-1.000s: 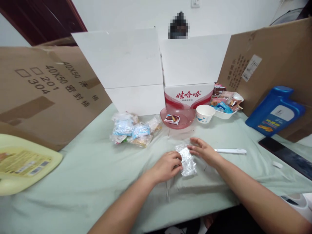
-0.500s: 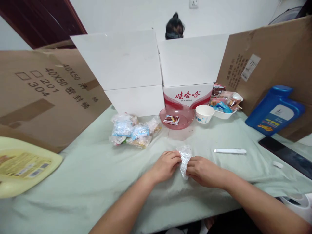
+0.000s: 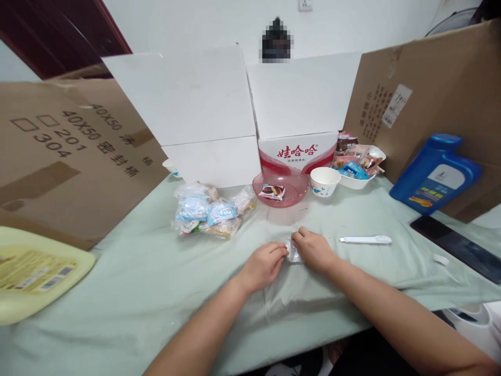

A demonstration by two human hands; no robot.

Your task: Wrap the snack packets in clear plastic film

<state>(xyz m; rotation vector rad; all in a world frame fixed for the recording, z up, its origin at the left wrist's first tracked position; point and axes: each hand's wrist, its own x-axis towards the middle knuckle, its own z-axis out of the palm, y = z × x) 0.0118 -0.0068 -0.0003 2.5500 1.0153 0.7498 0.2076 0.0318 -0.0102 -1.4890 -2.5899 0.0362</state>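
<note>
Crumpled clear plastic (image 3: 293,253) is pinched between the left hand (image 3: 265,265) and right hand (image 3: 313,249) — could get torn if tugged unevenly, or the cutter (image 3: 366,240) right of them bumped by a wide swing.

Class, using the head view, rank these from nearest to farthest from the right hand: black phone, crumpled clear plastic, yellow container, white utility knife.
From the right hand:
1. Crumpled clear plastic: touching it.
2. White utility knife: to its right.
3. Black phone: farther right.
4. Yellow container: far left.
</note>
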